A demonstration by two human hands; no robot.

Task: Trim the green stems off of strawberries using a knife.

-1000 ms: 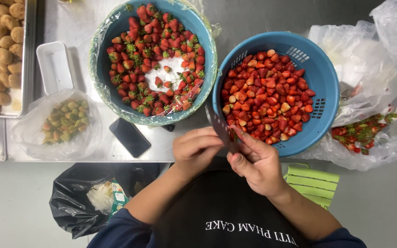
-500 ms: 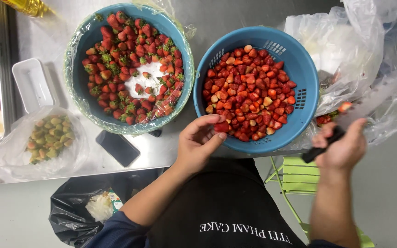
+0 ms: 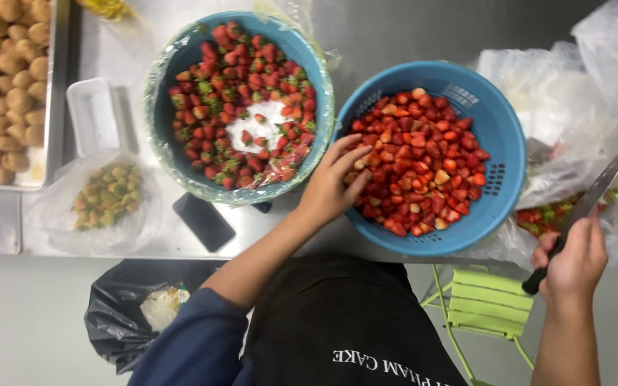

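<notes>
The left hand [image 3: 330,187] rests on the near-left rim of the round blue plastic colander [image 3: 498,132] full of cut red strawberries [image 3: 423,164]. Its fingers [image 3: 352,159] are spread open and lie on the berries at the edge; you cannot tell if they hold one.

The right hand [image 3: 574,261] is off to the right, past the table edge. It is closed tight around the black handle of a long kitchen knife [image 3: 582,207]. The grey blade points up and away, over a crinkly clear plastic bag [image 3: 574,93] with red and green strawberry bits inside.

Just beside the colander, on the left, sits a big blue bowl lined with clear plastic [image 3: 162,136], full of whole strawberries with green tops [image 3: 244,107]. Near it lie a flat black phone [image 3: 204,221], a small clear bag of green tops [image 3: 105,196], a little white plastic tray [image 3: 94,114] and a metal tray of round brown buns [image 3: 5,78].

All of this sits on a shiny grey metal table [image 3: 395,36]. Under the table edge are a black rubbish bag [image 3: 119,307] and a light green chair [image 3: 488,304]
</notes>
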